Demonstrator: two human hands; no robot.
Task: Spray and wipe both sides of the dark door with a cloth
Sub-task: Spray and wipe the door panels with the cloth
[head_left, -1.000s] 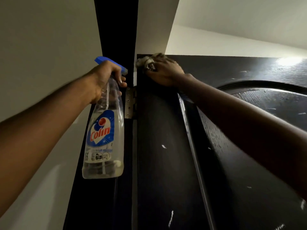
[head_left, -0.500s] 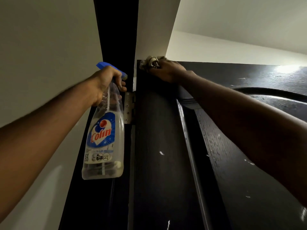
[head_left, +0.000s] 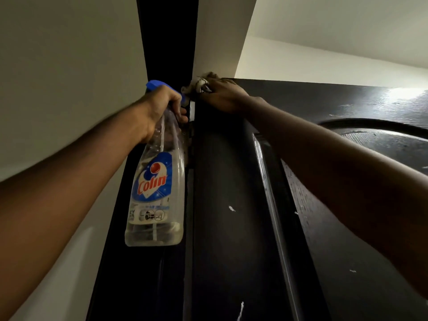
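Note:
The dark door fills the middle and right, seen from below, with white flecks on its face and a raised arched panel. My right hand holds a bunched pale cloth against the door's top hinge-side corner. My left hand grips the neck of a clear spray bottle with a blue trigger head and a blue Colin label. The bottle hangs upright just left of the door edge, its nozzle close to the cloth.
The dark door frame runs up between the pale wall on the left and a white wall corner above the door. A hinge is partly hidden behind the bottle. A light reflection shines at upper right.
My left hand has brought the spray bottle right, closer to the door edge and the cloth, covering the hinge. My right hand stays at the top corner with the cloth.

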